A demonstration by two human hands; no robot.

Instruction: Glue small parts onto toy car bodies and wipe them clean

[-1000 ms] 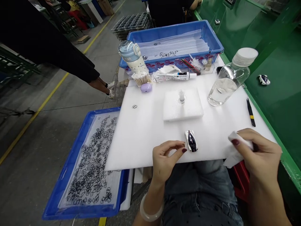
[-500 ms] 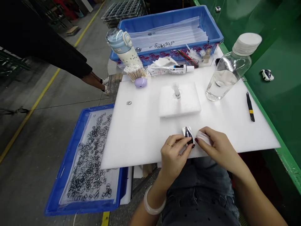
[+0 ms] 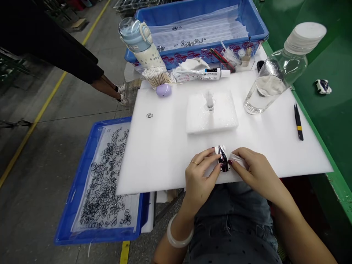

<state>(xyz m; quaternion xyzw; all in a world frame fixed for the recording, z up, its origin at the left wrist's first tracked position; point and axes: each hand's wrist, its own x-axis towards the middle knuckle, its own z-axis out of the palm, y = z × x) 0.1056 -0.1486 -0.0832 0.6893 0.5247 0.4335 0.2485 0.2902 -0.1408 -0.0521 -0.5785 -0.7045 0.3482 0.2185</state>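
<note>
Both forearms are reaching in from the near edge of the white foam-sheet tabletop, wrists bent inward so the hands are meeting. The left hand is curling nearly closed, its thumb and fingertips pinching one white-and-dark toy car, which is lying on the tabletop just in front of the square white foam block, on the person's side of it. The right hand is bending its fingers tightly around one crumpled white wipe and pressing it against the car's right side. A second toy car is lying well to the right of the block. One clear plastic bottle and one pair of black tweezers are also lying right of the block. Two blue plastic trays are showing: one behind the block, one well to its left.
</note>
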